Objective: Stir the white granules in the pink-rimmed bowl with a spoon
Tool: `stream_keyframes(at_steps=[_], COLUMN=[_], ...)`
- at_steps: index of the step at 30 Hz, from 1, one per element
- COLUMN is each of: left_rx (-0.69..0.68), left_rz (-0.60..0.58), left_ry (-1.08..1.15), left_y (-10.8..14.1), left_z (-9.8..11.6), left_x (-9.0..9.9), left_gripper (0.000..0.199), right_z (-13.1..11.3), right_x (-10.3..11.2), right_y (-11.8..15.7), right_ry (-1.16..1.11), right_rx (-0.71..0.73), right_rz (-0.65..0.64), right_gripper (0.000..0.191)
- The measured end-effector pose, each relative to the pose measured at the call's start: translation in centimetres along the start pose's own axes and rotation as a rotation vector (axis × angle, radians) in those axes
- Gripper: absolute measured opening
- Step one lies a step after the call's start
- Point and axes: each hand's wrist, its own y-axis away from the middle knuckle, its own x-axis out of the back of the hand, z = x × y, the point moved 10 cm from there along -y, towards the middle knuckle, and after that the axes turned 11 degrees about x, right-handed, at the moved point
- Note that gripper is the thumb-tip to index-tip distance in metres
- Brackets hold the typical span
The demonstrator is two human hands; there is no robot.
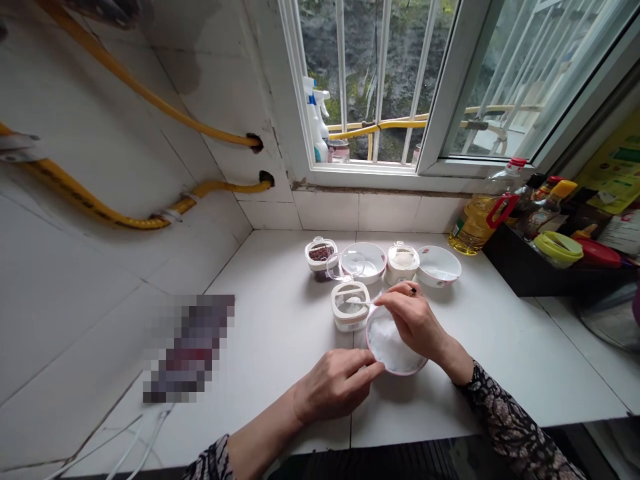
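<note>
Right hand pinches white spoon, head at jar mouth.
Left hand touches bowl rim between seven and eight o'clock; cannot tell whether pinching. Jar lies at bowl's ten o'clock. Spoon: likely light, stiff; hold by handle end. Bowl, holding white grains: probably smooth, breakable; hold by rim. Oil bottle: one o'clock, well apart.

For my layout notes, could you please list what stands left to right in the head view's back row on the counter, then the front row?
Back: seasoning jar of dark reddish grains, white bowl, seasoning jar of pale powder, second white bowl, cooking-oil bottle. Front: open seasoning jar, bowl of something white.
</note>
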Motion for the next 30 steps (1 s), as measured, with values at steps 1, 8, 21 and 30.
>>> stream_keyframes(at_steps=[1,8,21,30], left_rx=[0.004,0.003,0.004,0.009], left_rz=[0.0,-0.017,-0.012,-0.011], left_ry=[-0.004,0.045,0.05,0.046], left_y=[0.0,0.2,0.2,0.2], left_z=[0.0,-0.1,-0.2,-0.2], left_x=[0.0,-0.1,0.0,0.1], left_gripper=[0.034,0.036,0.035,0.039], right_z=[-0.7,1.7,4.8,5.7], right_x=[0.0,5.1,1.7,2.3], right_y=[-0.2,0.4,1.9,2.3], right_ry=[0.036,0.068,0.088,0.106], right_rx=[0.058,-0.117,-0.297,-0.361], right_rz=[-0.019,0.151,-0.091,-0.04], right_gripper=[0.024,0.021,0.023,0.022])
